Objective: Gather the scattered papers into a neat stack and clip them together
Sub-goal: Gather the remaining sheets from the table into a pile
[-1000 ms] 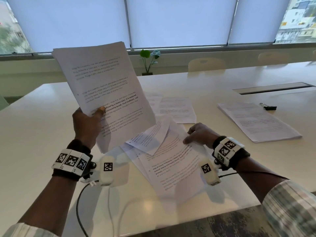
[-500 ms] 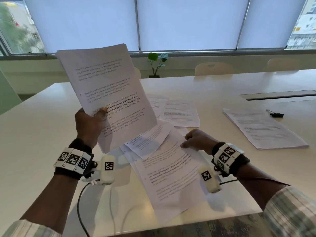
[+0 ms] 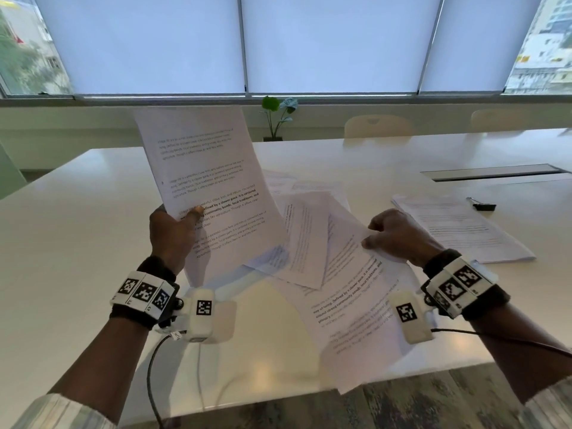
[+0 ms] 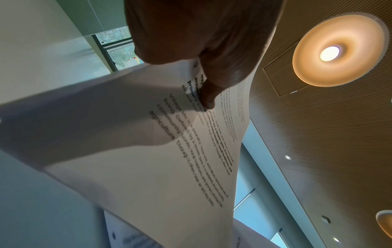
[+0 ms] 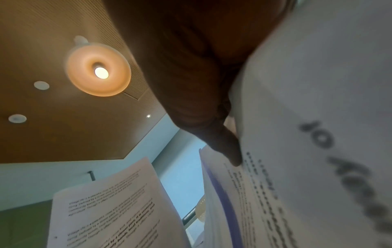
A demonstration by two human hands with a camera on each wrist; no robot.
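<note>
Up off the tabletop (image 3: 77,218), the left hand (image 3: 171,235) holds a printed sheet (image 3: 210,181) nearly upright, its thumb (image 3: 195,212) pressed on the printed face and the other fingers hidden behind the paper — the left wrist view shows the thumb tip (image 4: 208,100) clamped on the text. That sheet leans toward the far-left corner, its lower edge hanging over the loose papers (image 3: 306,239) below.

The right hand (image 3: 399,235) has its fingers curled, pinching the edge of a lower sheet (image 3: 356,308) between thumb and forefinger. This sheet is raised at the pinched edge, and its near end juts past the near edge of the tabletop. In the right wrist view the thumb (image 5: 229,151) lies on the printed side of that sheet, with more page edges beside it; how many pages are in the pinch cannot be told.

Between the two hands the loose papers overlap at odd angles, some reaching toward the middle of the tabletop. Toward the right edge a separate stack (image 3: 461,230) lies flat, well apart from the hands — just beyond its far corner sits a black clip (image 3: 483,206).

A potted plant (image 3: 275,119) stands past the far edge, with chair backs (image 3: 379,126) beside it.
</note>
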